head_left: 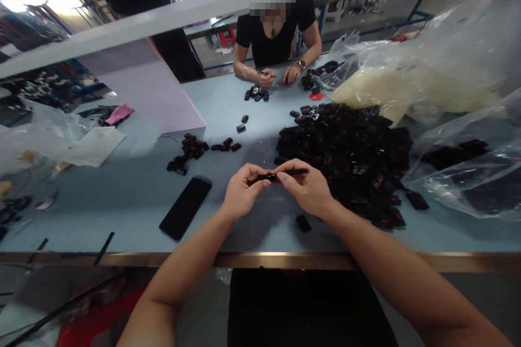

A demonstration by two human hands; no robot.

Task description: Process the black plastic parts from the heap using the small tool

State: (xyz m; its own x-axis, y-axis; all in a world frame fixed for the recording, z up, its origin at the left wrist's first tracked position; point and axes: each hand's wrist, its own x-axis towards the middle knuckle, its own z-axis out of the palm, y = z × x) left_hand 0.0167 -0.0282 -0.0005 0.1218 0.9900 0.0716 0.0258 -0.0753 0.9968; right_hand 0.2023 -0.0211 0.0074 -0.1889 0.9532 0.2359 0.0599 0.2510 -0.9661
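Observation:
Over the middle of the table, my left hand [241,192] pinches a small black plastic piece [267,177] between thumb and fingers. My right hand [310,188] is closed around a thin black pen-like tool [300,171], its near end meeting the piece where the fingertips come together. Fingers cover much of both, so the exact contact is hidden. Right of my hands lies a big heap of black pieces with red marks [345,146]. One loose black piece [303,223] rests below my right hand. Smaller clusters of black pieces [193,147] lie to the left.
A black phone [186,208] lies left of my forearm. Across the table [138,195] sits a person in black [277,38], hands on small parts. Clear plastic bags [480,173] bulge at right. A white panel [150,87] stands at left, beneath a raised pale bar [195,2].

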